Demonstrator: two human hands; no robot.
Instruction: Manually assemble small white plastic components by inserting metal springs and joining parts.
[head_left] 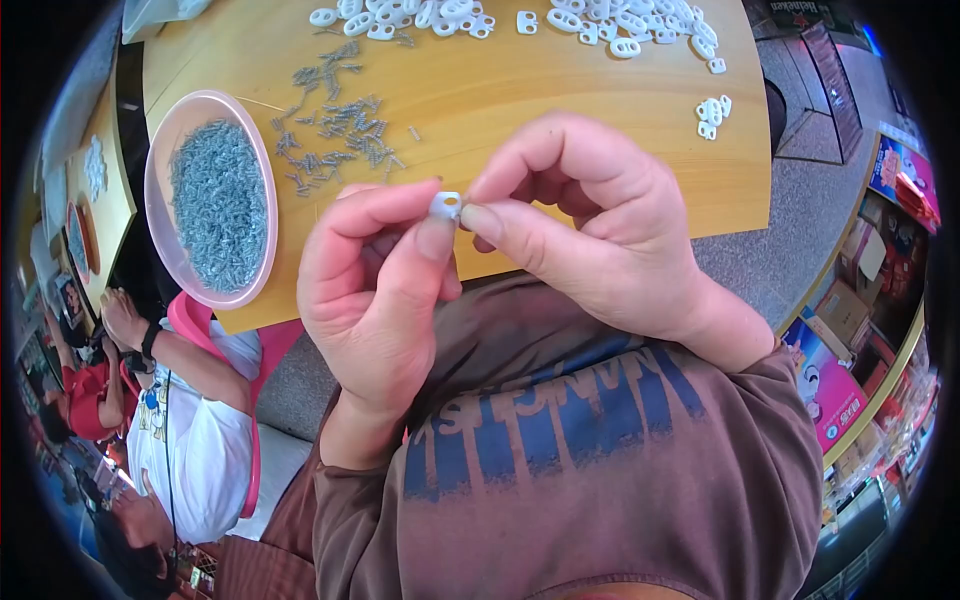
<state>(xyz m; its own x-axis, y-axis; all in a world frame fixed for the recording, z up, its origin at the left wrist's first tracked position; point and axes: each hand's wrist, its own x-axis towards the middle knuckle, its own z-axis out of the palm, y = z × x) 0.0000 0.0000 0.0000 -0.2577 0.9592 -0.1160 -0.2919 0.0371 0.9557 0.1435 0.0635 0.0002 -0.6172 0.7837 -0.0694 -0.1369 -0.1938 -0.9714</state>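
Centrally, a small white plastic piece with a hole through it (447, 204) is held up between the two hands, over the near edge of a yellowish wood-toned table (570, 80). It is pinched between the thumb and index finger of the bare left hand (370, 270). By its right edge, the thumb and index fingertips of the bare right hand (600, 220) are held close together; whether the piece itself or something smaller is gripped there cannot be told (the spot is largely covered by the fingertips).

To the left, an oval pale-pink plastic bowl (159, 215) is filled with grey metal screws (220, 210), and more loose grey screws (350, 130) are strewn beside it. Along the far side, white oval plastic pieces with holes (630, 18) are heaped, while a small cluster of white plastic pieces (711, 116) is set apart near the right end. At the lower left, a co-worker in a white shirt (190, 450) is seen seated on a bright pink chair (254, 480).
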